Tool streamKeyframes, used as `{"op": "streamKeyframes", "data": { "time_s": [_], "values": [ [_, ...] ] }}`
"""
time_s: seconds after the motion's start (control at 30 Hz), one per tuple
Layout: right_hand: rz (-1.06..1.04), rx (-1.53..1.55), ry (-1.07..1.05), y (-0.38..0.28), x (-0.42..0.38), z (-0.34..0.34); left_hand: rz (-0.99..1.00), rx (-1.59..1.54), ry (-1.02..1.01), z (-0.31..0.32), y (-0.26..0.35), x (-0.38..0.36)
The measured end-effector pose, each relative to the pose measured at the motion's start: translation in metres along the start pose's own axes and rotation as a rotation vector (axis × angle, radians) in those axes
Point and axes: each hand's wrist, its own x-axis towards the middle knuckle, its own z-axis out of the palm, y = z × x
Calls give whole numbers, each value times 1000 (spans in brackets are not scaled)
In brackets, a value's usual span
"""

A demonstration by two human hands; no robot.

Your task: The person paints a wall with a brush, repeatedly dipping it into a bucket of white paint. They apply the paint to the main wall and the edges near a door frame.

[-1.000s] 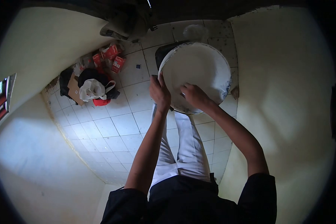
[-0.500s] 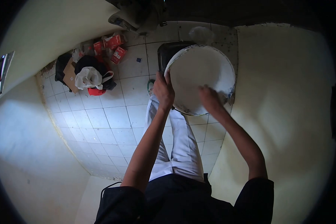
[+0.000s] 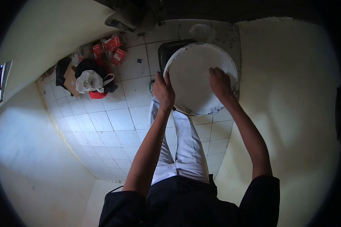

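Note:
A large round white bucket [image 3: 197,75] with a crusted, stained rim is tilted so its pale inside faces me. My left hand [image 3: 164,90] grips the rim on the left side, thumb toward the inside. Over the right part of the bucket's inside is my right hand [image 3: 220,84], its fingers curled closed. Whatever those fingers may hold is hidden behind the hand. Dark smudges mark the lower right of the rim.
Behind the bucket stands a dark container [image 3: 166,53] beside a clear plastic piece [image 3: 202,33]. Red boxes [image 3: 118,56], a white bag [image 3: 89,81] and cardboard [image 3: 70,79] lie on the tiled floor at left. A pale wall [image 3: 288,94] rises close on the right.
My right hand has moved up and slightly right, away from the bucket's lower edge. The dark smudged part of the rim appears lower. My left hand keeps its grip.

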Motion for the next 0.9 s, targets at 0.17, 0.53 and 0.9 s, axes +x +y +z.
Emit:
{"op": "streamKeyframes", "data": {
  "time_s": [0.17,0.53,0.9],
  "values": [
    [5,236,-112,-45,-37,28,65,24,18,6,-8,1],
    [-36,312,340,-4,32,16,121,-52,38,7,-2,-1],
    [-37,467,103,-48,-16,43,142,-82,42,8,-1,0]
  ]
}}
